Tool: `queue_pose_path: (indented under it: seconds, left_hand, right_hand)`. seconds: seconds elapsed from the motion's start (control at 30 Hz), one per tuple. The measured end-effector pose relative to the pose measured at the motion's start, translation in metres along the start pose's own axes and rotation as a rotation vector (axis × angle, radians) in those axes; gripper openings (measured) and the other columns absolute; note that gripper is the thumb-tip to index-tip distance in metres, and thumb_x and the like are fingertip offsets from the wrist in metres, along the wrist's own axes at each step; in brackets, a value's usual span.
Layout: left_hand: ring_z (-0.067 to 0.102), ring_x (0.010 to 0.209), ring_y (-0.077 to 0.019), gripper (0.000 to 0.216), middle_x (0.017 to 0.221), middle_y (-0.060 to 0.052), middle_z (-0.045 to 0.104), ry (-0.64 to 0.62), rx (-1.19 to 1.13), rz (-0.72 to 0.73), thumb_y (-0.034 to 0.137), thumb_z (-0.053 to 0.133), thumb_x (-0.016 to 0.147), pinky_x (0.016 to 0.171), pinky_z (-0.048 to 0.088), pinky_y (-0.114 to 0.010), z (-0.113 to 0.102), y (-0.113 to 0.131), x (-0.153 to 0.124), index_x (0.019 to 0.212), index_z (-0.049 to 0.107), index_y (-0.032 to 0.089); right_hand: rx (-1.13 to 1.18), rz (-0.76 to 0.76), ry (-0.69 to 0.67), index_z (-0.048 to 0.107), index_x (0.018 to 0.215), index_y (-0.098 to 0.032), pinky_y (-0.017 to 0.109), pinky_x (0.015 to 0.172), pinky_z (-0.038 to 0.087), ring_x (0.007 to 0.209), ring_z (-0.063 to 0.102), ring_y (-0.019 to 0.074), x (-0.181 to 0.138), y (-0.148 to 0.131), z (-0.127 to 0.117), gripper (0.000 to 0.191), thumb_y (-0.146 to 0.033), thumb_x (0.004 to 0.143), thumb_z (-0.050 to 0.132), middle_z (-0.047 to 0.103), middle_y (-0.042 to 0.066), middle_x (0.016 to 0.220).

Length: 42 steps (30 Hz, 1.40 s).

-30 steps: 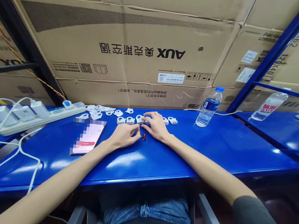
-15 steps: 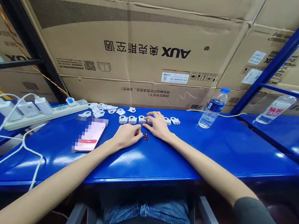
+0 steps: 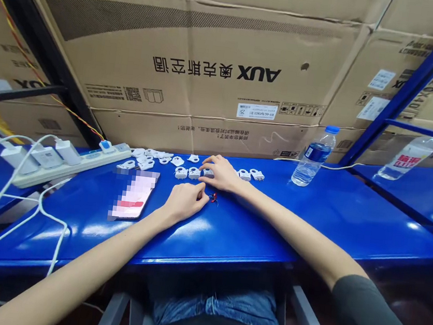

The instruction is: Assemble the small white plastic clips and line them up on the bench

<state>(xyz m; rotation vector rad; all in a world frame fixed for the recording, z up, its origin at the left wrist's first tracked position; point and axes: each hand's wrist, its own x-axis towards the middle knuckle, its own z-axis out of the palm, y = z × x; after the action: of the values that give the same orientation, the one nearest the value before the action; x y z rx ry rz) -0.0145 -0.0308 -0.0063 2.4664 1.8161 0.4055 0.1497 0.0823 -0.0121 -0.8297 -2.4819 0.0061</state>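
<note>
Small red part was pinched at L hand fingertips, on blue bench. R hand, fingers spread, was rested on white clips just beyond; L was nearer.

Glossy blue metal table, white plastic clips, matt cardboard boxes.
</note>
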Motion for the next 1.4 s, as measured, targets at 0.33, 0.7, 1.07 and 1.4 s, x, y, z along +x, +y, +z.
queue_pose_path:
  seconds: [0.33, 0.7, 1.07, 1.4]
  left_hand:
    - [0.065, 0.068, -0.0225, 0.017, 0.074, -0.006, 0.071, 0.017, -0.025, -0.009, 0.027, 0.053, 0.095, 0.060, 0.025, -0.031, 0.002, -0.001, 0.001, 0.082, 0.062, 0.020]
    - [0.062, 0.066, -0.0207, 0.015, 0.073, -0.003, 0.068, 0.051, -0.095, -0.025, 0.028, 0.052, 0.095, 0.060, 0.025, -0.030, 0.003, -0.002, 0.002, 0.085, 0.061, 0.021]
    - [0.042, 0.052, -0.0119, 0.018, 0.057, 0.009, 0.043, 0.252, -0.697, 0.007, 0.033, 0.061, 0.090, 0.059, 0.033, -0.026, 0.007, -0.008, 0.010, 0.101, 0.061, 0.020]
    - [0.039, 0.050, -0.0097, 0.016, 0.055, 0.008, 0.046, 0.234, -0.858, -0.030, 0.034, 0.069, 0.082, 0.054, 0.031, -0.025, 0.006, -0.010, 0.016, 0.086, 0.065, 0.019]
  right_hand:
    - [0.007, -0.021, -0.004, 0.078, 0.107, -0.022, 0.048, 0.111, 0.045, 0.121, 0.060, 0.0276, 0.008, -0.007, 0.016, 0.023, -0.039, 0.091, 0.080, 0.071, 0.009, 0.127]
    - [0.047, -0.006, 0.290, 0.073, 0.121, -0.027, 0.049, 0.109, 0.048, 0.127, 0.058, 0.0280, -0.048, -0.002, -0.024, 0.026, -0.040, 0.099, 0.070, 0.067, 0.009, 0.135]
    - [-0.184, -0.151, 0.286, 0.073, 0.122, -0.023, 0.054, 0.115, 0.045, 0.124, 0.062, 0.0298, -0.086, -0.005, -0.040, 0.025, -0.036, 0.102, 0.065, 0.071, 0.012, 0.133]
    - [-0.207, -0.194, 0.322, 0.073, 0.122, -0.022, 0.055, 0.113, 0.046, 0.123, 0.063, 0.0291, -0.082, -0.015, -0.036, 0.026, -0.036, 0.101, 0.067, 0.072, 0.012, 0.132]
